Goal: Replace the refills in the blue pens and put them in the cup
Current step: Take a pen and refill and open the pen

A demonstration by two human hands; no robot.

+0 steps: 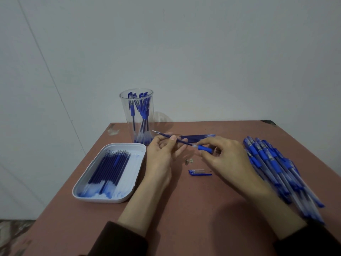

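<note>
Left hand [162,154] pinches the refill [163,134] mid-shaft, thumb on top; right hand [228,159] pinches the pen barrel [203,148] at its blue grip, refill meeting barrel between the hands.

Head-worn view, angled down (wide-angle), table [203,209] close

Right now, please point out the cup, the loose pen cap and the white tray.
cup [125,108]: head view, clear left wall.
pen cap [200,174]: head view, blue clip edge.
tray [101,199]: head view, white near rim.
</note>
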